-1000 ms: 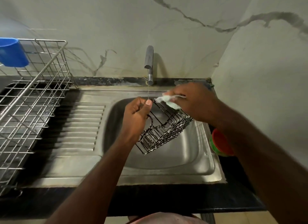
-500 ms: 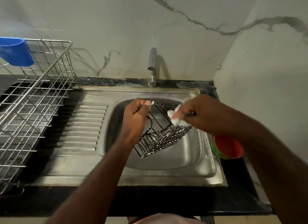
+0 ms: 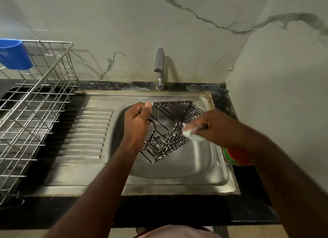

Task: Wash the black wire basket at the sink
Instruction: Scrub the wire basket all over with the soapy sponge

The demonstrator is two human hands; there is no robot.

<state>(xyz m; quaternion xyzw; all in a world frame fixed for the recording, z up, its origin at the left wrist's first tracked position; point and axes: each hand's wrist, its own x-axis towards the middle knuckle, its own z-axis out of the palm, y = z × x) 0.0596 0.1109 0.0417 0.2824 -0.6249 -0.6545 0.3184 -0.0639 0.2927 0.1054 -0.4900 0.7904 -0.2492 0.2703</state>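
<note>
Over the sink (image 3: 177, 182), the left hand (image 3: 136, 126) grips the empty basket (image 3: 170, 131); the right hand (image 3: 216, 127) pinches a soapy sponge (image 3: 190, 134) against it.

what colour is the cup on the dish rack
The cup is blue, seen best in the head view.

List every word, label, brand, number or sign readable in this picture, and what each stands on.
No text can be read anywhere. The black wire basket, pale cloth, tap, blue cup, steel rack and sink show no words, labels, brands or numbers.
</note>
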